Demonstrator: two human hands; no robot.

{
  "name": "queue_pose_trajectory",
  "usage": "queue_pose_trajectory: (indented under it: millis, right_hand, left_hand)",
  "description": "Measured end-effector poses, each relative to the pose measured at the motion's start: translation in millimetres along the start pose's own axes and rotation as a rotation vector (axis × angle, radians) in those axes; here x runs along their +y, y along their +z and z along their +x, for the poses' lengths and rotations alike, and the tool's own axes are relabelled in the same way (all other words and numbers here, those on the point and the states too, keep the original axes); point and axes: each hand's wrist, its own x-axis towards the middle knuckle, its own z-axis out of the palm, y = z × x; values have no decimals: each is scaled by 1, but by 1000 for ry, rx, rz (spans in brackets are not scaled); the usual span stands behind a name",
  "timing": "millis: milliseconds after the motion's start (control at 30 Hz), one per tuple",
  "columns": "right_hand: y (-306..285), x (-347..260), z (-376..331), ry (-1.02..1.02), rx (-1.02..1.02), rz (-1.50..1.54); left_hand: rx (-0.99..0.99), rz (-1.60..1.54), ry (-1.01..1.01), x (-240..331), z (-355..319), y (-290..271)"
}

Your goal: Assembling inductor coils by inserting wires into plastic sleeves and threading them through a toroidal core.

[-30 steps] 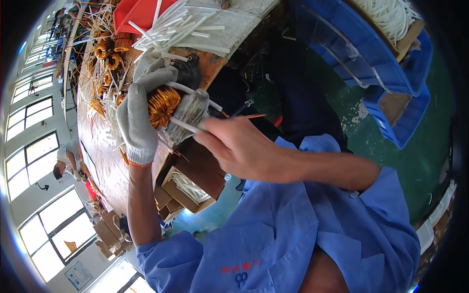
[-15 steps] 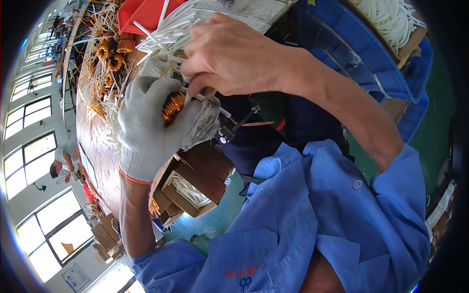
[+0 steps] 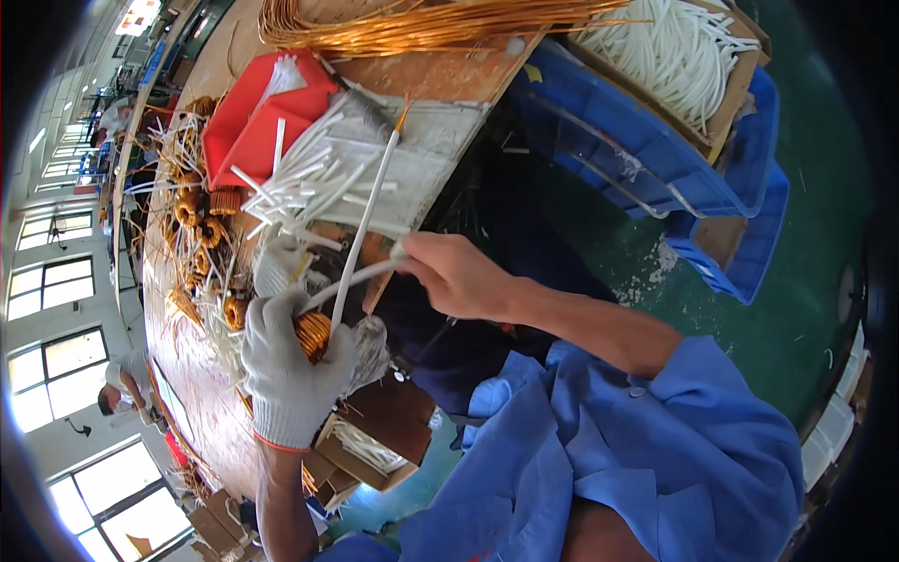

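My left hand (image 3: 286,365), in a white knit glove with an orange cuff edge, is closed around a copper wire coil (image 3: 314,335). Two leads in white sleeving leave the coil. One sleeved lead (image 3: 367,214) runs upward, bare copper showing at its tip. My bare right hand (image 3: 459,276) pinches the end of the other, a white sleeve (image 3: 361,278) pulled out to the right of the coil. A frayed, whitish wrapped bundle (image 3: 370,351) sits just right of the glove. Behind the glove, a crumpled white cloth item (image 3: 278,267) lies on the bench.
Cut white tubes (image 3: 314,183) lie beside a red bin (image 3: 267,112). Wound copper coils (image 3: 192,211) are heaped along the left of the bench. Long copper wires (image 3: 421,36) cross its far end. Blue crates (image 3: 646,140) stand right, below a carton of white tubing (image 3: 665,56). Another carton (image 3: 365,445) is below.
My right hand has moved away from the coil, down and right, drawing out a white sleeved lead. A second sleeved lead now stands upward. My left hand still grips the coil, lower in view.
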Motion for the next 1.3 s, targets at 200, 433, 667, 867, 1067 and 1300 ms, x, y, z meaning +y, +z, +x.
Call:
queue_pose_trajectory:
  millis: [200, 433, 667, 867, 1067, 1300]
  right_hand:
    - [-43, -35, 31, 163, -213, -57]
    - [10, -58, 133, 740, 339, 1357]
    - [87, -39, 194, 490, 84, 1155]
    - [-26, 29, 294, 297, 79, 40]
    - [-4, 94, 370, -39, -207, -729]
    - [-8, 103, 363, -247, -108, -604]
  left_hand:
    - [-3, -108, -33, -2, 5, 4]
    - [46, -94, -107, 3, 3, -1]
    - [139, -158, -149, -2, 1, 9]
    - [161, -190, -124, 3, 5, 3]
    - [196, -183, -77, -5, 4, 8]
    - [197, -197, -85, -11, 2, 9]
